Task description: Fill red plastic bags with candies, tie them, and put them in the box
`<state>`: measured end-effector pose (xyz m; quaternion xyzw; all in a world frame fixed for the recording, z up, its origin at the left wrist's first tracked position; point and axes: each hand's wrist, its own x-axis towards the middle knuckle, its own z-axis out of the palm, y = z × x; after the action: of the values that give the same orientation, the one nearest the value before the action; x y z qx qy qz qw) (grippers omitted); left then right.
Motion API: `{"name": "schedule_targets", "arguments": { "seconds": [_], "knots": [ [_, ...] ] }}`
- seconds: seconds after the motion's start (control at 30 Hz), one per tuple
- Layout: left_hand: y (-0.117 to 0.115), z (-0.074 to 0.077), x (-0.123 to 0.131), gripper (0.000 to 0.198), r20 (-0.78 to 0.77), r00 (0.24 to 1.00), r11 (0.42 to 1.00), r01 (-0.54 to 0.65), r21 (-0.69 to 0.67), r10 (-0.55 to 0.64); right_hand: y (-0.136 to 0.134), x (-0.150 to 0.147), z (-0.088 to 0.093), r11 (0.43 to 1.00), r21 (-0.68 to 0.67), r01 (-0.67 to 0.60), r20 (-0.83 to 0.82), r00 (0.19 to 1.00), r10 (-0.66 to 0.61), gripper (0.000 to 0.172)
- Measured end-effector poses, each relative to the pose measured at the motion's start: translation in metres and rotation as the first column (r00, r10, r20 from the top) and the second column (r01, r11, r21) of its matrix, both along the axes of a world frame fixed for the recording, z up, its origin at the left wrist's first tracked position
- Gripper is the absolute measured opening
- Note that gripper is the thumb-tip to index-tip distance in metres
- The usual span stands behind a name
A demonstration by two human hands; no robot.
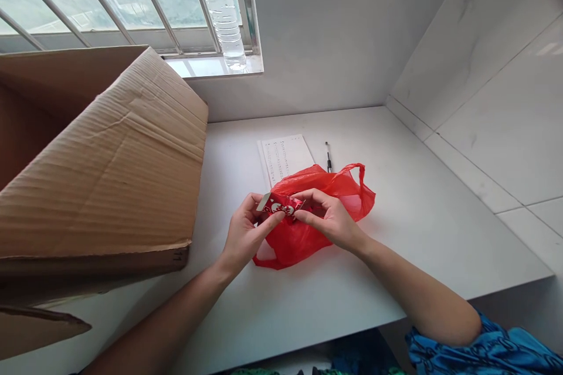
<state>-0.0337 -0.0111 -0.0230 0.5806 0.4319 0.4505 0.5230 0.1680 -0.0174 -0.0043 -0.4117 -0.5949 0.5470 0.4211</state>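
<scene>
A small red wrapper [281, 206] with white print and a silver end is pinched between both hands. My left hand [246, 233] grips its left side, thumb across the front. My right hand [329, 217] pinches its right end with fingers curled. Both hands hover over a crumpled red plastic bag [347, 190] lying on the white counter [417, 228], its handles loose at the top right and bottom left.
A large open cardboard box [109, 164] fills the left side, its flap tilted up. Behind the bag lie a printed sheet [284, 155] and a pen [328, 158]. A clear plastic bottle [224, 12] stands on the window sill. Tiled wall runs along the right.
</scene>
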Motion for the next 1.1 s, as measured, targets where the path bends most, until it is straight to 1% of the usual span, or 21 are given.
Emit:
{"name": "schedule_targets", "arguments": {
  "seconds": [0.07, 0.13, 0.2, 0.3, 0.47, 0.63, 0.73, 0.83, 0.97, 1.1],
  "knots": [
    [0.001, 0.000, -0.001, 0.031, -0.015, 1.000, 1.000, 0.003, 0.006, -0.003, 0.000, 0.001, 0.001, 1.000, 0.024, 0.014, 0.008, 1.000, -0.014, 0.026],
    [0.001, 0.000, -0.003, 0.031, -0.088, 0.996, 0.997, -0.010, 0.077, 0.016, 0.000, 0.002, 0.001, 0.999, 0.043, 0.016, 0.019, 1.000, -0.017, 0.023],
    [0.002, 0.000, -0.005, 0.029, -0.137, 0.989, 0.990, -0.027, 0.140, 0.046, 0.001, 0.005, 0.002, 0.998, 0.062, 0.013, 0.054, 0.998, -0.016, 0.021],
    [0.003, 0.002, -0.007, 0.030, -0.161, 0.985, 0.987, -0.033, 0.155, 0.058, 0.003, 0.007, 0.001, 0.997, 0.071, 0.017, 0.070, 0.997, -0.022, 0.023],
    [0.002, 0.006, -0.006, 0.037, -0.172, 0.985, 0.995, -0.012, 0.097, 0.029, 0.006, 0.008, -0.001, 0.999, 0.011, 0.040, 0.000, 0.999, -0.040, 0.026],
    [-0.001, 0.008, -0.005, 0.040, -0.105, 0.993, 0.999, -0.049, 0.020, 0.051, 0.005, 0.007, 0.002, 0.997, -0.022, 0.068, -0.022, 0.997, -0.069, 0.027],
    [-0.002, 0.007, -0.004, 0.041, -0.074, 0.995, 0.997, -0.074, -0.006, 0.074, 0.004, 0.006, 0.003, 0.995, -0.063, 0.071, -0.043, 0.996, -0.074, 0.029],
    [-0.001, 0.004, -0.003, 0.042, -0.053, 0.996, 0.997, -0.069, -0.045, 0.067, 0.005, 0.005, 0.001, 0.992, -0.097, 0.076, -0.065, 0.994, -0.082, 0.032],
    [0.001, -0.002, -0.002, 0.043, 0.036, 0.999, 0.989, -0.030, -0.147, 0.036, 0.006, 0.006, -0.002, 0.991, -0.127, 0.050, -0.039, 0.998, -0.056, 0.036],
    [0.002, -0.007, -0.003, 0.041, 0.114, 0.992, 0.977, -0.023, -0.211, 0.048, 0.005, 0.007, -0.004, 0.993, -0.118, -0.018, 0.026, 0.999, 0.021, 0.045]
  ]
}}
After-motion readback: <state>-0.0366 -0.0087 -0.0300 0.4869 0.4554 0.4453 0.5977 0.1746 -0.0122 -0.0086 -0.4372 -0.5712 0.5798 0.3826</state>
